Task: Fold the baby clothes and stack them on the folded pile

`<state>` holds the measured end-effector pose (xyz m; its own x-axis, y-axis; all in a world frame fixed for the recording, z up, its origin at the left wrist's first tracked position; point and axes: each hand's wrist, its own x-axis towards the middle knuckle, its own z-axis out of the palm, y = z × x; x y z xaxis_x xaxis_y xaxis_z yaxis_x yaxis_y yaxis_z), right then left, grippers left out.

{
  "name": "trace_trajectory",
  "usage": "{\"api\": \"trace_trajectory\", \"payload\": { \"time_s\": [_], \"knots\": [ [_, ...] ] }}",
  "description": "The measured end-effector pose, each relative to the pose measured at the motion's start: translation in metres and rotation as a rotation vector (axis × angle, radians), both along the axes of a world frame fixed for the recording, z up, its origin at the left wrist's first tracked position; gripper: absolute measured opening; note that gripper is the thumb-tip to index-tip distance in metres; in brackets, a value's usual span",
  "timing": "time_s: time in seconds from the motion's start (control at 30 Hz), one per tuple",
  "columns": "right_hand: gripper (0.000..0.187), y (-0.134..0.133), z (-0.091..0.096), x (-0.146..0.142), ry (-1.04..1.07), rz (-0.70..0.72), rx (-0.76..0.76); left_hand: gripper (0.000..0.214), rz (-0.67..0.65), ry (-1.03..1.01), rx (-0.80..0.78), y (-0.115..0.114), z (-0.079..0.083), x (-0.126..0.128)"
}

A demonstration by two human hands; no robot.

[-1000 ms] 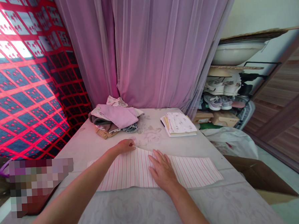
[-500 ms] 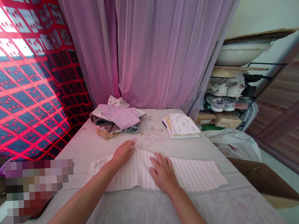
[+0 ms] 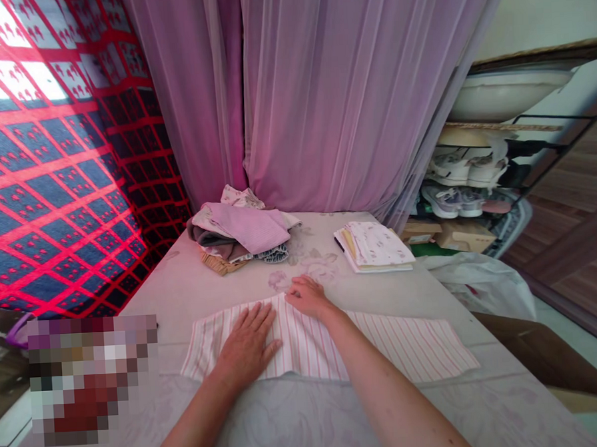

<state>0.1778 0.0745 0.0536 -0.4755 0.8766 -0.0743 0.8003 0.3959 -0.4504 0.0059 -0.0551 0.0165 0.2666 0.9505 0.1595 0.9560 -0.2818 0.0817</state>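
A pair of pink-and-white striped pants (image 3: 399,341) lies lengthwise across the bed-like surface, doubled over, with a pointed part sticking out at its far edge. My left hand (image 3: 249,346) rests flat on the left part of the pants, its fingers stretched out and pressing the fabric. Just right of it, my right hand (image 3: 307,298) has its fingers curled at the pointed far edge and pinches the cloth there. The fingertips of my right hand are partly hidden.
A wicker basket (image 3: 220,262) heaped with clothes (image 3: 251,227) stands at the back left. Folded cloths (image 3: 377,246) are stacked at the back right. A blurred-out item (image 3: 86,381) lies at the left edge. Beyond the right edge are a shoe rack (image 3: 539,144) and a cardboard box (image 3: 550,357).
My left hand has come back from the far edge and now lies flat on the pants. My right hand has moved forward to the pointed edge. The view has shifted slightly.
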Motion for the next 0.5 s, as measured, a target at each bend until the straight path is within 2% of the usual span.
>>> {"api": "trace_trajectory", "payload": {
  "time_s": [0.2,0.33,0.5],
  "knots": [
    [0.026,0.003,0.002,-0.004,-0.007,-0.093,-0.09,0.059,-0.047,-0.029,0.002,0.001,-0.005,-0.001],
    [0.026,0.002,0.005,-0.011,-0.002,-0.076,-0.119,0.059,-0.023,-0.04,-0.011,0.0,-0.002,0.001],
    [0.023,0.002,-0.007,-0.019,0.026,-0.211,-0.035,0.058,0.008,-0.042,-0.09,-0.001,0.004,0.004]
  ]
}}
